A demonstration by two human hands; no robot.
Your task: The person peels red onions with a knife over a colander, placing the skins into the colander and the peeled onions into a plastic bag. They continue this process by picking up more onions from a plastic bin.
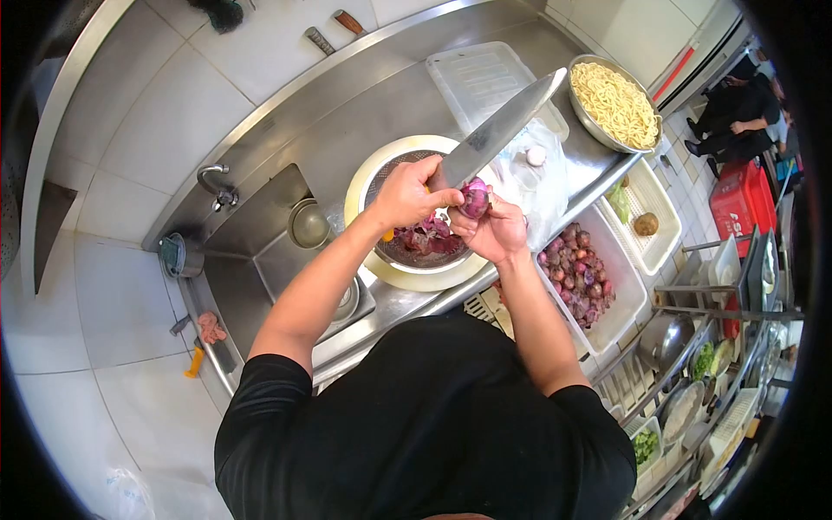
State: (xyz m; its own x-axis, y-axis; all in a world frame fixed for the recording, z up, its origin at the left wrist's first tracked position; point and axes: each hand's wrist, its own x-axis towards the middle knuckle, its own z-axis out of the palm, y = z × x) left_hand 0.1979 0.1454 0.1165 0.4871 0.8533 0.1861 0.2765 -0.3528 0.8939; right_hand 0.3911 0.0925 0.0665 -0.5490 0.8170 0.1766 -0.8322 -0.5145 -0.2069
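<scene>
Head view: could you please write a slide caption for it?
Left hand holds a large knife to a red onion gripped by the right hand, over a strainer of peels.

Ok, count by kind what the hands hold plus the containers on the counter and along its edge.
Knife in the left hand: 1
Onion in the right hand: 1
Colander: 1
Basin: 1
Noodle bowl: 1
Clear tray: 1
White crates: 2
Total: 8

My steel bench (381, 113) carries a cream basin (425, 279) at its middle. The sink (260, 251) is sunk in at 9 o'clock. A white tray (485, 78) lies at 1 o'clock, a bowl of noodles (575, 104) at 2 o'clock, and a clear plastic bag (542, 186) just beside the basin at 3 o'clock.
</scene>
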